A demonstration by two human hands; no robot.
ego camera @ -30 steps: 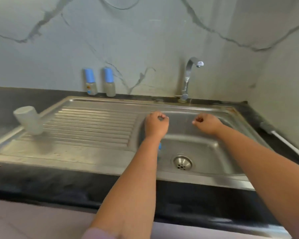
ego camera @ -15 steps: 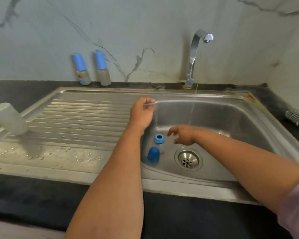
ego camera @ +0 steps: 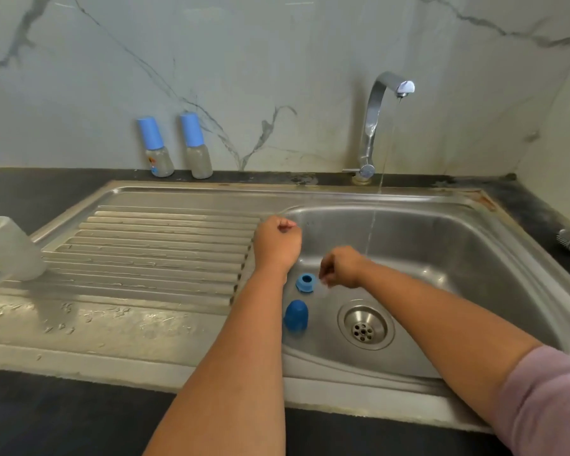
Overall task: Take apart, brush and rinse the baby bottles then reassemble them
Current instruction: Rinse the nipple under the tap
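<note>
Both my hands over the steel sink basin [ego camera: 441, 258].
Left hand [ego camera: 277, 246] fisted, contents unclear; right hand [ego camera: 341, 268] curled beside the blue screw ring [ego camera: 305, 283], blue dome cap [ego camera: 296, 315] nearer.

Both bare forearms reach forward from the bottom of the view, converging toward the middle. The left hand [ego camera: 278, 242] is higher and farther out, its back toward the camera, the fingers curled tight into a fist with the knuckles uppermost; whether anything sits inside the curl cannot be told. The right hand [ego camera: 342, 267] hangs lower and just to the right of it, wrist bent downward, fingers [ego camera: 324, 274] bunched and pointing down as if pinching. The two hands are close but apart. A pink sleeve [ego camera: 547, 399] covers the right upper arm.
</note>
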